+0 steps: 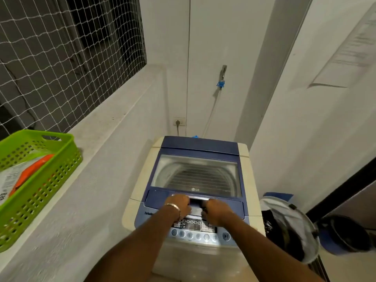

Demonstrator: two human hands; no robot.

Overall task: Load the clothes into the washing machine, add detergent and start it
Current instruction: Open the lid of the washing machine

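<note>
A top-loading washing machine [244, 180] with a blue lid [195, 145] stands against the far wall. The lid is down and its clear window shows the bare steel drum. My left hand [180, 204] and my right hand [216, 210] both curl their fingers on the lid handle [198, 201] at the front edge. The control panel [199, 231] with round buttons lies under my wrists. A mesh laundry hamper [291, 226] holding dark clothes stands to the right of the machine. An orange and white detergent pouch [26, 171] lies in a green basket [42, 184] on the left ledge.
A white ledge [114, 127] runs along the left under a netted window. A wall socket [179, 122] and a tap [222, 76] with a hose sit behind the machine. A dark round object [345, 235] lies on the floor at the right.
</note>
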